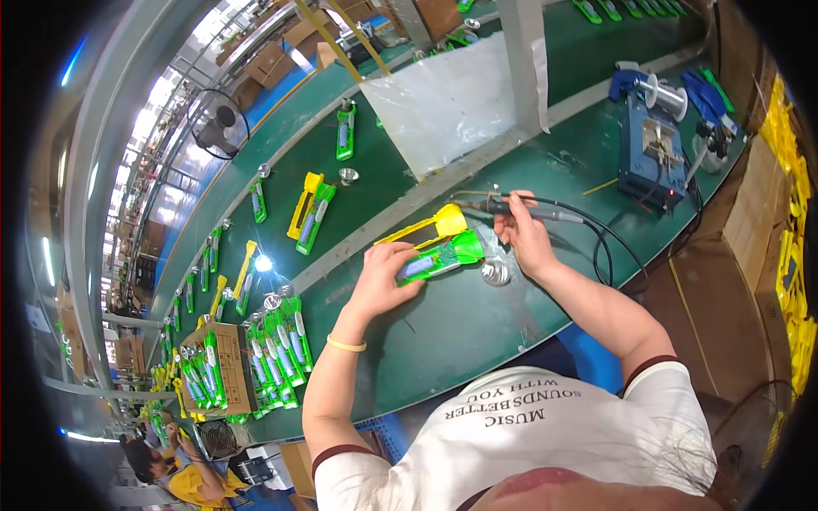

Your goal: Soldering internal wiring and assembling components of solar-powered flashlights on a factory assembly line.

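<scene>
— Where am I in the job, as you read it?

— I'd judge mid-solder. My left hand point(385, 271) is clamped around the green and yellow torch body point(439, 255), pressing it flat on the green worktop point(477, 324) right in front of me. My right hand point(521, 234) is closed on the soldering iron point(503, 206), tip aimed left at the yellow head end of the unit, close above it; I can't tell if it touches. A silver reflector cup point(495, 272) sits just beside the unit, not fitted, so that part looks left to do.

— And the rest of the line?

— Further units point(312, 213) lie spread along the belt beyond, some open, with loose reflector cups near them. A row of green ones point(277, 345) stands packed together at my left.

— Containers?

— One cardboard box point(228, 362) at the far left, with green units leaning against it; what is inside I can't see. The blue soldering station point(649, 162) with its solder spool point(665, 95) sits to my right, cable running to the iron.
</scene>
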### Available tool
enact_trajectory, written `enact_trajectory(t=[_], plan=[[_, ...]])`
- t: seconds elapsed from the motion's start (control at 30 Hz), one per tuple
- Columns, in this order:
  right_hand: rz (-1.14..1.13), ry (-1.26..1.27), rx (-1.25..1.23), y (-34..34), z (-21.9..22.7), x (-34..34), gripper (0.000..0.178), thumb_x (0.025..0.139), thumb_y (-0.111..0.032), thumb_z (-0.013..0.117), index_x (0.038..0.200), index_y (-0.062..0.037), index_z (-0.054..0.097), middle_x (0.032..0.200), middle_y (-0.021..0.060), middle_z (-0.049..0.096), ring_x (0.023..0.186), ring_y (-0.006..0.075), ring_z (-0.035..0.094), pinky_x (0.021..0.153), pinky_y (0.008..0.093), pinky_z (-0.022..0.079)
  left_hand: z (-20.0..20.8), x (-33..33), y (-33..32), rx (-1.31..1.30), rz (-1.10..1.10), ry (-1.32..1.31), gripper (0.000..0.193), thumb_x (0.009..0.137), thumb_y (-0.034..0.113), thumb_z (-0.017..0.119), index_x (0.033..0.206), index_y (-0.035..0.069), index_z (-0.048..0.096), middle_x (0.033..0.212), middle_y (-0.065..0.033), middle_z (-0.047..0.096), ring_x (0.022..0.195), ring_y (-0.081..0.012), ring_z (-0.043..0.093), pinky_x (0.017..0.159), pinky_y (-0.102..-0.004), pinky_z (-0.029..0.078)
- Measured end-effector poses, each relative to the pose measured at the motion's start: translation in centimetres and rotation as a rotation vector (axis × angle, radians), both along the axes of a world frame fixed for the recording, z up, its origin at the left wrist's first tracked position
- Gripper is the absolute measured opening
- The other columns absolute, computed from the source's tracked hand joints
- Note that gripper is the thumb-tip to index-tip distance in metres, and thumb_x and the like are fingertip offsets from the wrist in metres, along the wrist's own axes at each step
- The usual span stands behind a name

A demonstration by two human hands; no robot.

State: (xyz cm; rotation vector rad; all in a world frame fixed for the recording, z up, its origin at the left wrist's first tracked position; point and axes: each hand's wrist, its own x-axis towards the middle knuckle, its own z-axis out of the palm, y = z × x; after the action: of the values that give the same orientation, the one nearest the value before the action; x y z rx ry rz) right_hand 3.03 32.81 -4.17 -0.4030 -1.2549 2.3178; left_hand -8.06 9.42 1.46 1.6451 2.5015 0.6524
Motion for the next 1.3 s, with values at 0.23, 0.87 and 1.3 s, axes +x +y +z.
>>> enact_trajectory(t=[0.23, 0.87, 1.3], plan=[[-0.058, -0.049, -0.040, 0.1, 0.8, 0.6, 0.022, 0.093, -0.031, 0.043, 0.100, -0.0094, 0.044, 0.075, 0.0039, 0.052, 0.062, 0.0086, 0.049, 0.051, 0.0199, 0.038, 0.1, 3.5, -3.0, 0.014, 0.034, 0.034, 0.054, 0.062, 0.018, 0.072, 0.111, 0.006, 0.053, 0.107, -0.0101, 0.055, 0.102, -0.0276, 0.050, 0.094, -0.0421, 0.033], [-0.224, -0.122, 0.307, -0.7, 1.7, 0.9, 0.018, 0.087, -0.019, 0.056, 0.092, -0.0098, 0.041, 0.061, -0.0002, 0.043, 0.049, 0.0063, 0.040, 0.043, 0.0194, 0.028, -1.8, 3.9, -5.3, 0.121, 0.162, 0.085, 0.057, 0.065, 0.025, 0.071, 0.115, 0.009, 0.050, 0.107, -0.0072, 0.053, 0.107, -0.0237, 0.048, 0.100, -0.0517, 0.023], [-0.136, -0.029, -0.032, -1.9, 2.2, 5.6, 0.023, 0.089, -0.018, 0.052, 0.108, -0.0092, 0.045, 0.069, 0.0002, 0.042, 0.053, 0.0080, 0.035, 0.047, 0.0215, 0.027, -2.3, 3.4, -9.3, 0.200, 0.299, -0.032, 0.057, 0.064, 0.023, 0.074, 0.114, 0.006, 0.052, 0.114, -0.0140, 0.049, 0.121, -0.0355, 0.035, 0.100, -0.0498, 0.029]])
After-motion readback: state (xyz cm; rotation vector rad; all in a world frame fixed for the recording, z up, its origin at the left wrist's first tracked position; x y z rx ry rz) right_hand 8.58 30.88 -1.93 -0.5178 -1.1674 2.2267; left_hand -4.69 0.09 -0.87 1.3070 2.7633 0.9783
